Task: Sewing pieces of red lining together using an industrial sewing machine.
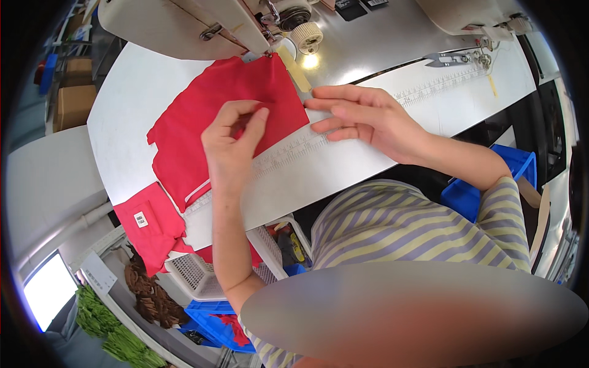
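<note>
A red fabric piece (215,116) lies on the white sewing table, its upper corner under the needle area of a sewing machine (178,27). My left hand (233,138) is over the middle of this fabric, thumb and forefinger pinched together on it; the other fingers curl beneath. At the fabric's right edge is my right hand (374,119), fingers stretched and slightly apart, fingertips close to the edge. Whether they touch it is hard to tell. A pale yellow strip (294,69) stands beside the fabric near the needle.
A printed ruler scale (288,154) runs along the table's near edge. Another red piece with a white label (150,224) hangs over the left edge. Thread snips (448,59) lie at the right. Below are a white basket (190,276) and blue crates (221,319); another blue bin (463,199) is at the right.
</note>
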Demonstrator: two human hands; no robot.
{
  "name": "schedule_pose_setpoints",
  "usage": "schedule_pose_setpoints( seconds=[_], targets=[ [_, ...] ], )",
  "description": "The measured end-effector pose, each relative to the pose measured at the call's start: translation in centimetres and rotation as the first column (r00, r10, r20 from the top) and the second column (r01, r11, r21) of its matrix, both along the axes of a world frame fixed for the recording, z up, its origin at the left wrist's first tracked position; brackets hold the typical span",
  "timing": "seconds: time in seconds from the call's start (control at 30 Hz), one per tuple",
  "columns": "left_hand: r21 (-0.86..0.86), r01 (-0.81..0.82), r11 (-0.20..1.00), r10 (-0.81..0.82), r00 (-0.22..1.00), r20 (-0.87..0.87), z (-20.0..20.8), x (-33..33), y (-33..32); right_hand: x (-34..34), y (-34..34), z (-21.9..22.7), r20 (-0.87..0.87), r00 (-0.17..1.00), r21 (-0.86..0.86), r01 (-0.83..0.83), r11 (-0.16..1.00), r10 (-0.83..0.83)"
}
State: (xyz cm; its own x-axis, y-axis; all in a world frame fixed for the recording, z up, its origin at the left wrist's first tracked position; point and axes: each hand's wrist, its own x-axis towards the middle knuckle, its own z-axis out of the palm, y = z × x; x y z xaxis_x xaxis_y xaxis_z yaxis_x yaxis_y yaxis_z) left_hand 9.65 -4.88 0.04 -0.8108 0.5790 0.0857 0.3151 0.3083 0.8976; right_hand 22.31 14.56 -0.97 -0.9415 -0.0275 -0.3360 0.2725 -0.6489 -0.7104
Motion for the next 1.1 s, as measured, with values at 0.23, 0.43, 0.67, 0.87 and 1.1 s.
schedule_pose_setpoints(
  seconds=[0.23, 0.43, 0.67, 0.87, 1.1],
  targets=[
    [0.011, -0.014, 1.0, 0.017, 0.974, -0.228, 0.2, 1.5, -0.2, -3.6, 0.2, -0.5, 0.016, 0.98, -0.019, -0.197, 0.98, 0.197],
    [-0.15, 0.003, 0.989, -0.102, 0.747, -0.657, -0.7, 2.6, -0.5, -2.8, -0.8, 0.1, -0.03, 0.951, 0.251, -0.291, 0.923, 0.308],
    [-0.113, 0.04, 0.993, -0.108, 0.713, -0.693, -1.5, 2.7, -0.7, -2.8, -1.4, 0.3, -0.024, 0.951, 0.515, -0.252, 0.82, 0.308],
    [-0.153, 0.08, 0.985, -0.17, 0.603, -0.779, -1.4, 2.6, -0.7, -2.7, -1.1, 0.2, -0.019, 0.951, 0.481, -0.26, 0.837, 0.307],
    [-0.19, 0.065, 0.98, -0.196, 0.516, -0.834, -1.3, 2.6, -0.6, -2.8, -0.9, 0.4, -0.022, 0.946, 0.456, -0.279, 0.845, 0.324]
  ],
)
